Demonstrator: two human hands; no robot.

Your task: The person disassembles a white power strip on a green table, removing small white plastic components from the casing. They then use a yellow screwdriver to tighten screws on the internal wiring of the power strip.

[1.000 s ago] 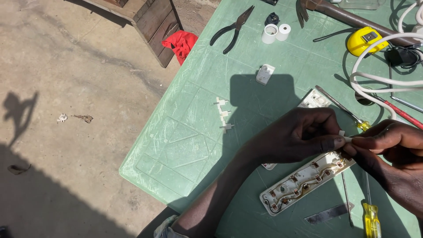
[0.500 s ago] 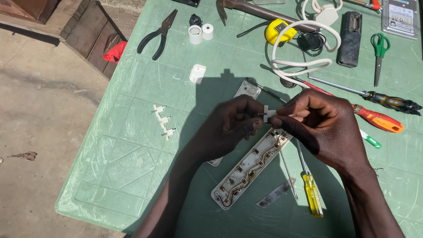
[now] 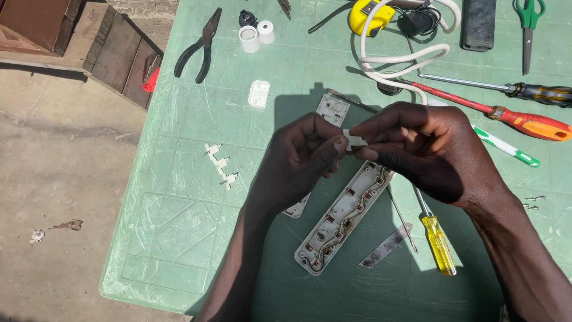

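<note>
Sunlit green desk on a bare concrete floor

The desk (image 3: pixel 179 197) has a scratched green top under hard sunlight, with a dark shadow across its middle. Left of the desk lies grey concrete floor (image 3: pixel 65 167), partly shaded, with small scraps on it. Beyond the desk's far left corner stand brown wooden boards (image 3: pixel 119 53).

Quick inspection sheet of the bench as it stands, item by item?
Surface: green cutting mat, scratched, in sun.
Job's things: small white plastic part pinched between both hands; opened power strip base lying beneath.
Clutter: pliers, red-handled screwdriver, yellow-handled screwdriver, scissors, three white clips.
Hands: left hand and right hand both grip the part.
Cables: white cable, looped.
Surroundings: concrete floor, wooden boards.
</note>
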